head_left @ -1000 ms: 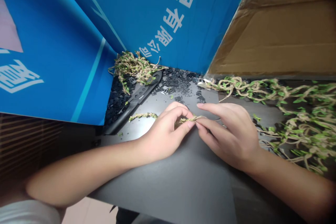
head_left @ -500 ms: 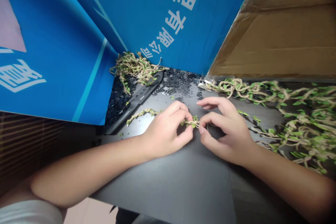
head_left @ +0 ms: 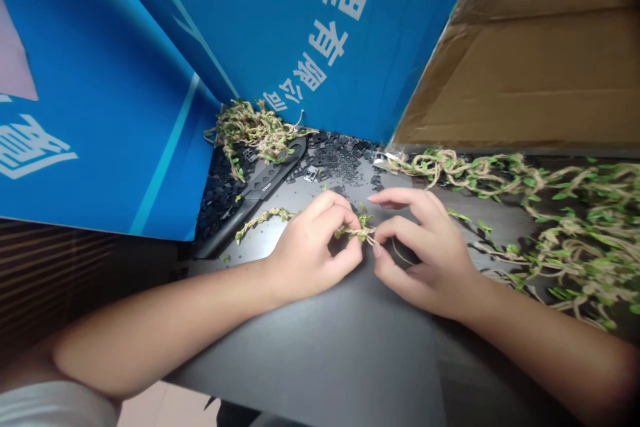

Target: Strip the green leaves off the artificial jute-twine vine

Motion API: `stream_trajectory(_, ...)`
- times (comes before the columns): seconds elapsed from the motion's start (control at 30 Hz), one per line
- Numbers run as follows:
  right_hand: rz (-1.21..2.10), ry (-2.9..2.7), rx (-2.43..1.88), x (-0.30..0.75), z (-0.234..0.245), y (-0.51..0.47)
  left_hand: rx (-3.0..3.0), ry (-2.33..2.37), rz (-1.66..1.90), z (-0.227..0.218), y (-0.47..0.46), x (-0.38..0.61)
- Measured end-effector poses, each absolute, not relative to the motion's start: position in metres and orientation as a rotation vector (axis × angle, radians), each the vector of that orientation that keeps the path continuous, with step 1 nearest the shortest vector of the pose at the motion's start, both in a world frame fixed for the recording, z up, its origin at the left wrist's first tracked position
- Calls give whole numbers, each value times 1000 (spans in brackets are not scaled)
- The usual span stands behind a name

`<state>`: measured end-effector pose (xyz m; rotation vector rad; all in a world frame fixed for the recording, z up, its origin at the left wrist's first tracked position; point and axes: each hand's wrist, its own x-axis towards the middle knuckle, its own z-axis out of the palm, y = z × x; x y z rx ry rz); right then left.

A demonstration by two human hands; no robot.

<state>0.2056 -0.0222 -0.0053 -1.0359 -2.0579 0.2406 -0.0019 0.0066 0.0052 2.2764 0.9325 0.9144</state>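
Observation:
My left hand (head_left: 320, 240) pinches a braided twine cord with small green leaves (head_left: 267, 217) between thumb and forefinger. The cord's finished-looking braid trails out to the left behind that hand. Just to the right, my right hand (head_left: 425, 247) has thumb and forefinger closed on loose strands of the leafy twine, its other fingers raised. Green leaves stick up between the two hands. Beyond my right hand, the leafy twine (head_left: 560, 247) spreads in loose loops over the right side of the table. Part of the cord is hidden under my fingers.
A tangled heap of leafy twine (head_left: 255, 127) lies at the back left. Next to it rests a black-handled tool (head_left: 250, 203), among scattered small black pieces (head_left: 340, 153). Blue panels (head_left: 280, 27) and a brown cardboard sheet (head_left: 540, 67) stand behind the grey tabletop (head_left: 330, 347).
The view has shifted slightly, so everything sits a little further left. Both hands keep their pinch on the cord, and slightly more of its twine shows between the fingertips.

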Motion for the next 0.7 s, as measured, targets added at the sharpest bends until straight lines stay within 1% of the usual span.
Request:
stream_trajectory(0.13, 299, -2065, -1043, 206, -4, -23, 2257, 916, 933, 4, 7, -2)
stream_trajectory(0.37, 121, -2043, -1044, 206, -11, -19, 2195, 918, 966, 3, 8, -3)
stream_trajectory(0.57, 239, -2054, -1033, 207, -1, -24, 2165, 1007, 1027, 6, 11, -2)
stream_trajectory(0.7, 216, -2010, -1051, 209, 1, -25, 2139, 1015, 1029, 6, 12, -2)
